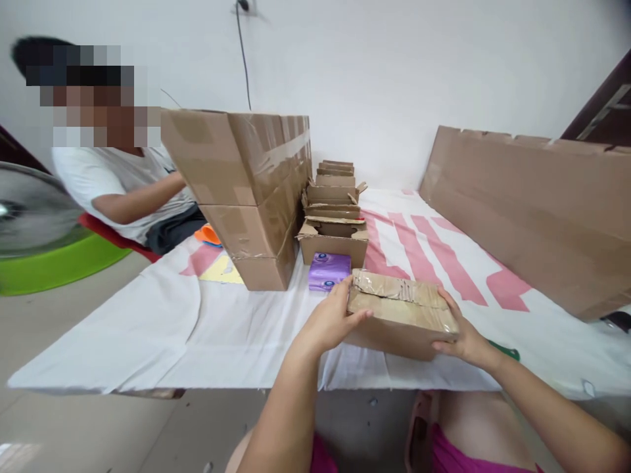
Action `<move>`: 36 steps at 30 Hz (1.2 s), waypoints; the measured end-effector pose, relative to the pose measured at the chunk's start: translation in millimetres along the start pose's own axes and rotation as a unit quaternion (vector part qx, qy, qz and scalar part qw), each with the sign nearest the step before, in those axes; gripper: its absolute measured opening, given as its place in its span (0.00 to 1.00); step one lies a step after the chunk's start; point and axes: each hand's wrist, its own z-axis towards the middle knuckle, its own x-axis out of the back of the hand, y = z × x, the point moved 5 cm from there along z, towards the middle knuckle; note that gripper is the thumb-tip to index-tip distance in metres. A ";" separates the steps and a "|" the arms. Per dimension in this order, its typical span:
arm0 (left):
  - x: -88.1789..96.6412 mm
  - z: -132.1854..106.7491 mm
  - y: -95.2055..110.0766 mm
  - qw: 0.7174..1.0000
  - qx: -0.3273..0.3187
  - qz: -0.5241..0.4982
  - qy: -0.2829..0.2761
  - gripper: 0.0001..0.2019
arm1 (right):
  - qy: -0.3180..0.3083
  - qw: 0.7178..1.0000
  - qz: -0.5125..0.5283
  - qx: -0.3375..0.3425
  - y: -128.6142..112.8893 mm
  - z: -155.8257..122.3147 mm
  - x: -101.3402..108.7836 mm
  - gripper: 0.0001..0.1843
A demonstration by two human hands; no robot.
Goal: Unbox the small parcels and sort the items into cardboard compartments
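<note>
A taped cardboard box rests near the table's front edge, its top closed and wrinkled under clear tape. My left hand grips its left end, thumb along the top edge. At the opposite end, my right hand is wrapped round the corner. Just behind the box, close to my left fingers, lies a purple tissue pack. Past that pack stands an open cardboard box, first in a row of open boxes running back toward the wall.
Left of the row rises a stack of taped boxes. Beyond it sits a person beside a green-rimmed fan. A large cardboard panel stands on the right. A green object lies partly hidden by my right wrist. White-and-pink cloth covers the table.
</note>
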 end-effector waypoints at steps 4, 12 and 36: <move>12.7 -2.0 -9.8 0.999 0.012 -0.038 -0.005 0.36 | -0.036 0.998 -0.007 0.044 9.2 -4.6 12.1 0.55; 28.4 -0.2 -20.4 0.999 -0.032 -0.006 0.005 0.41 | 0.030 0.966 -0.249 -0.067 84.8 -39.9 40.1 0.25; 6.3 21.6 -26.8 0.982 -0.002 -0.191 0.008 0.24 | -0.032 0.969 -0.187 0.161 -112.0 30.9 47.4 0.17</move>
